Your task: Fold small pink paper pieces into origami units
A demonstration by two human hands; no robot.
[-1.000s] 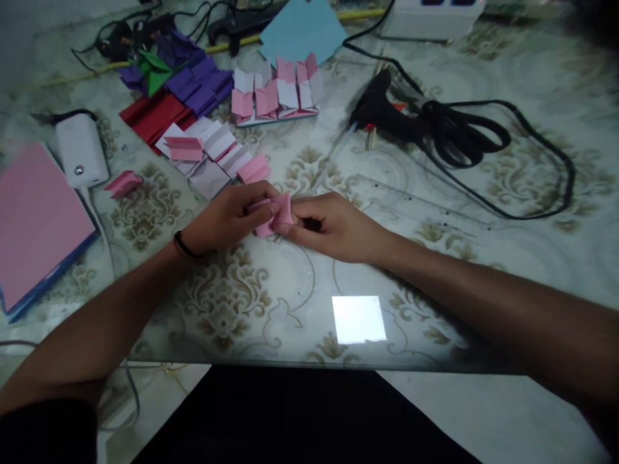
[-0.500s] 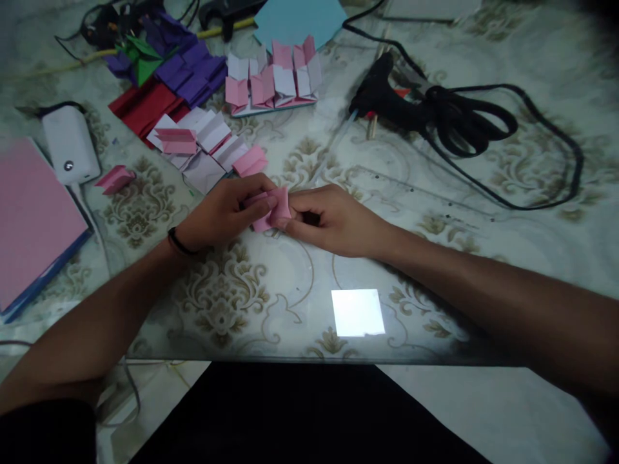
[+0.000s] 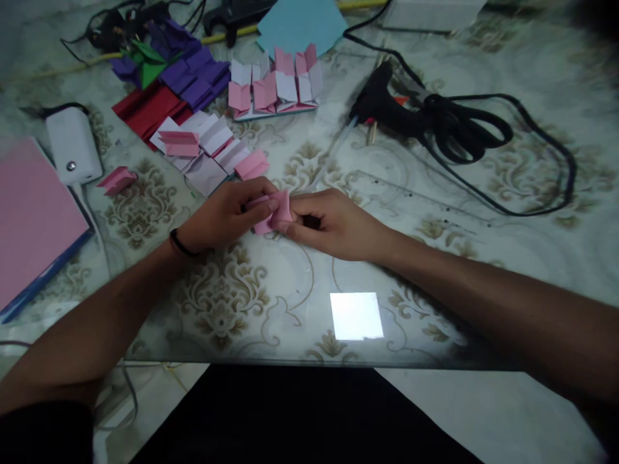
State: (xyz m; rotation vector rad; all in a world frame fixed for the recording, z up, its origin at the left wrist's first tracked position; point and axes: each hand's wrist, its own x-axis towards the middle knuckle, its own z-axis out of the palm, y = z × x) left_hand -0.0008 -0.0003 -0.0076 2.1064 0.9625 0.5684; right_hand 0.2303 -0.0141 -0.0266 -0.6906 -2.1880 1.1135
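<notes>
A small folded piece of pink paper [image 3: 283,207] is pinched between both hands above the table. My left hand [image 3: 232,209] grips it from the left, thumb lying across its top. My right hand [image 3: 333,222] holds its right edge between thumb and fingers; some fingertips are hidden behind the paper. Just beyond my left hand lie white and pink folded paper pieces [image 3: 207,171] joined in a group. Another pink folded piece [image 3: 117,180] lies apart on the left.
Behind sit a pink-and-white paper block [image 3: 275,87], purple folded paper [image 3: 196,77], red folded paper [image 3: 149,113] and a light blue sheet [image 3: 302,26]. A black glue gun [image 3: 387,106] with coiled cord, a clear ruler [image 3: 420,196], a white power bank [image 3: 75,145] and pink sheets [image 3: 39,219] surround my hands.
The view has shifted slightly, so the tabletop things appear a little lower. Both hands keep the same hold on the pink paper.
</notes>
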